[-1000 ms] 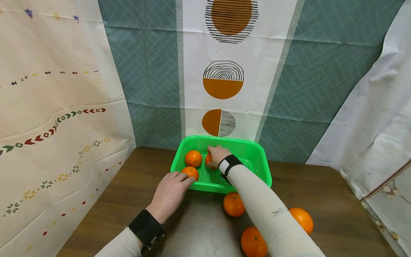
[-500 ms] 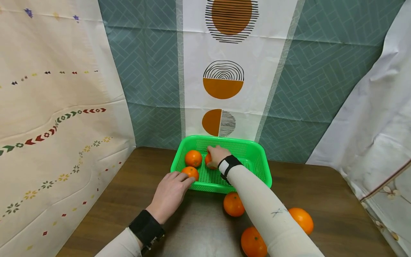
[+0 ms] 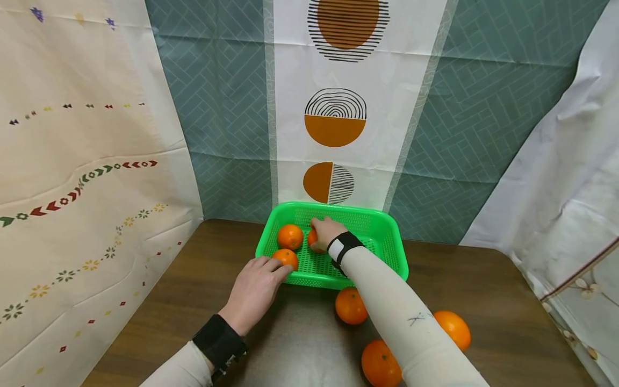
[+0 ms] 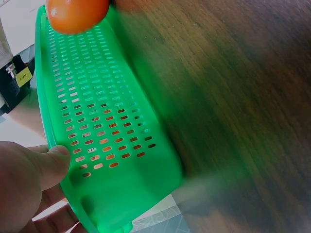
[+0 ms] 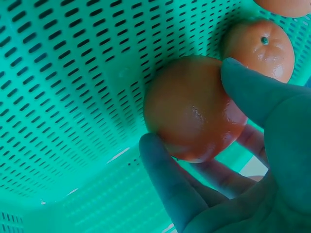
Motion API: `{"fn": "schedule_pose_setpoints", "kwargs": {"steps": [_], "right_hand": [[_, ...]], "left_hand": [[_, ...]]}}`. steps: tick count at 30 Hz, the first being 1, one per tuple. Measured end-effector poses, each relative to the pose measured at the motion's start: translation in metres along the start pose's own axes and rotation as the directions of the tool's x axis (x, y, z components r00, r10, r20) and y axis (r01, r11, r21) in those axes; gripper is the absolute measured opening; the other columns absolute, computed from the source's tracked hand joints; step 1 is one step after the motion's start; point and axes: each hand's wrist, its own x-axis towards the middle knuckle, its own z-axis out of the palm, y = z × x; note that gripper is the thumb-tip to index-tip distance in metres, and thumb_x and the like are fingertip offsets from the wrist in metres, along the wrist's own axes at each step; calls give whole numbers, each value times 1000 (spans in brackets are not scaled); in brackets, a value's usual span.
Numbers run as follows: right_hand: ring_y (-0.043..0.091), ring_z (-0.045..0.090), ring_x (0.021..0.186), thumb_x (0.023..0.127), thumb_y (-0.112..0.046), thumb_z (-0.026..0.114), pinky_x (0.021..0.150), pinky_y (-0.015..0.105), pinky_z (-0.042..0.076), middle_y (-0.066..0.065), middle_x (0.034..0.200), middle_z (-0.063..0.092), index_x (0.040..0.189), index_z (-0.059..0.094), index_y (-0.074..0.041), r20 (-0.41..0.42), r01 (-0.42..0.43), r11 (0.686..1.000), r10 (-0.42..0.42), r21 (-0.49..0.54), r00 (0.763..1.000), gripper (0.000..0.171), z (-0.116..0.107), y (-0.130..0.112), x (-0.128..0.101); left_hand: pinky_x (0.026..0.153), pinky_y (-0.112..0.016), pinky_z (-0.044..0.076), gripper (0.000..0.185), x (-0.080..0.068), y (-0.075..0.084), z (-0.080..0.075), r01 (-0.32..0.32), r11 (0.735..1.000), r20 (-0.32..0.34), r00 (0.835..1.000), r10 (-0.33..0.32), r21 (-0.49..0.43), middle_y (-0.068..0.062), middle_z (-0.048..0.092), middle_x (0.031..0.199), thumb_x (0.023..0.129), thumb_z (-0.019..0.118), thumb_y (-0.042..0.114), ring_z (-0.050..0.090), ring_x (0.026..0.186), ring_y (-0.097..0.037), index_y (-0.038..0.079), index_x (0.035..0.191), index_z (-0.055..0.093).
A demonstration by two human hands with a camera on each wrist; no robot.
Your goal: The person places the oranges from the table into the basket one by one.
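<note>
The right hand (image 3: 326, 232) reaches into the bright green perforated plastic basket (image 3: 382, 228), which sits at the far edge of the dark brown wooden table (image 3: 493, 290), against the hanging patterned cloth (image 3: 333, 107). Its fingers (image 5: 170, 184) and thumb curl round a round glossy orange fruit (image 5: 194, 109), low over the slotted basket floor near the far left corner; whether the fruit already rests on the floor cannot be told. Two more oranges lie in the basket's left part, one just beside the held fruit (image 3: 290, 236) and one at the near left corner (image 3: 285, 258). The left hand (image 3: 253, 293) has its fingers nearly straight against that near left corner of the basket, thumb pressed on the rim (image 4: 56, 162), holding nothing. Three further oranges lie on the table in front of the basket: one just at its near wall (image 3: 351, 305), one near the table's front edge (image 3: 381, 363), and one to the right of the sleeve (image 3: 452, 329). The likeliest slip, as I judge it, is a release from above the floor, so that the fruit rolls into its neighbours and knocks them about (the basket is light and shallow). The forearm could also brush the loose oranges in front, sending one toward the front edge. If the left hand eases off, the basket may slide under a push.
</note>
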Motion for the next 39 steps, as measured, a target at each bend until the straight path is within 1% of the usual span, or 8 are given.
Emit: {"fn": "schedule_pose_setpoints", "kwargs": {"steps": [9,16,22,26,30,33,37,39], "right_hand": [[33,69,103,100,-25,86,90,43,60,20,133,63,150,62,-9,-19,17,1000,-17,-1,1000,58,-9,-6,-15],[33,69,106,101,-31,85,94,44,60,20,141,61,153,61,-13,13,-7,1000,8,-15,1000,60,-6,-3,-7],[33,69,106,103,-33,82,93,44,59,19,140,63,152,62,-13,-7,7,1000,-8,-30,1000,56,-6,0,-7],[37,69,116,106,-39,76,98,45,59,21,146,62,155,60,-13,-24,27,998,-28,-64,999,58,-8,0,-14],[40,62,136,108,-49,72,108,50,56,20,157,56,161,55,-15,-25,21,996,-23,-88,999,66,-14,-1,-22],[42,50,151,109,-53,68,117,54,50,20,166,48,166,50,-17,-12,2,997,-3,-80,1000,70,-15,2,-23],[40,36,161,110,-55,65,124,56,41,19,173,40,170,45,-18,1,-7,997,7,-71,1000,73,-13,10,-20],[39,34,162,110,-56,65,125,57,40,18,174,39,170,45,-19,-8,1,997,-2,-77,1000,73,-13,13,-20]], "left_hand": [[95,-48,60,29,1,0,0,0,1000,-7,1000,0,-5,-4,75,109,93,91,11,68,101,-30,15,119,81],[95,-48,60,29,1,1,0,-4,1000,-13,1000,4,-11,-4,75,109,93,91,9,69,102,-30,14,119,81],[94,-48,59,28,0,0,-1,-7,1000,-11,1000,7,-6,-4,75,108,93,90,10,68,101,-31,15,120,81],[94,-48,59,29,0,1,-1,-5,1000,-9,1000,5,-8,-4,75,108,93,90,9,68,101,-31,15,120,81],[94,-49,59,29,0,1,-1,-1,1000,-7,1000,1,-9,-4,75,108,93,90,9,69,101,-31,15,119,80],[95,-48,59,29,0,1,-1,-1,1000,-4,1000,0,-8,-4,75,108,93,90,9,68,101,-31,14,119,80],[95,-49,59,30,0,2,-1,3,1000,-1,1000,-3,-10,-4,75,108,92,91,8,68,101,-31,14,120,80],[96,-49,59,30,0,2,-1,5,1000,1,1000,-5,-11,-4,75,108,92,91,8,68,102,-31,15,120,80]]}}
